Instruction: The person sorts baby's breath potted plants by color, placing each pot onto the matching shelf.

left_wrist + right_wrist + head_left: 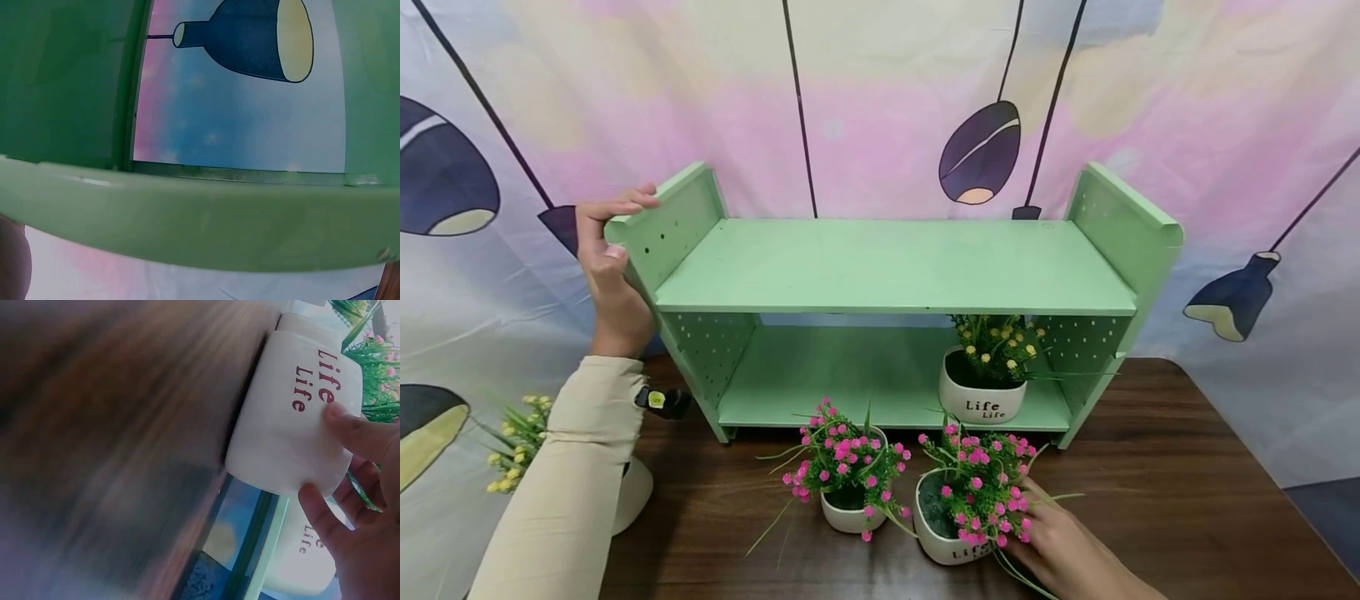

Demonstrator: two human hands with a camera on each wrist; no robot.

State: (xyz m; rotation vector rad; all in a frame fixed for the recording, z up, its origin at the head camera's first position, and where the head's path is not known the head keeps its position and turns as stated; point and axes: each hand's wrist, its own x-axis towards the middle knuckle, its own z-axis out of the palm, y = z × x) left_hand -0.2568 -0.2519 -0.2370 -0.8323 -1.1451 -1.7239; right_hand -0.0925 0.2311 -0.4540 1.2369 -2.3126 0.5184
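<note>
My left hand [613, 271] grips the top front corner of the left side panel of a green two-tier shelf [895, 267], fingers over its edge. In the left wrist view the panel's pale green edge [200, 219] runs close across the frame. At the front right, my right hand [1060, 542] holds a white pot [943, 546] of pink artificial flowers by its side. The right wrist view shows thumb and fingers about this pot [287, 419], marked "Life", its base at the wooden table. Just left of it stands another white pot [853, 518] with pink flowers.
A white pot of yellow flowers [981, 400] stands on the lower shelf board, at the right. Another yellow-flowered pot [636, 496] is partly hidden behind my left forearm. The brown table [1180, 467] ends at the right; a lamp-patterned cloth [880, 108] hangs behind.
</note>
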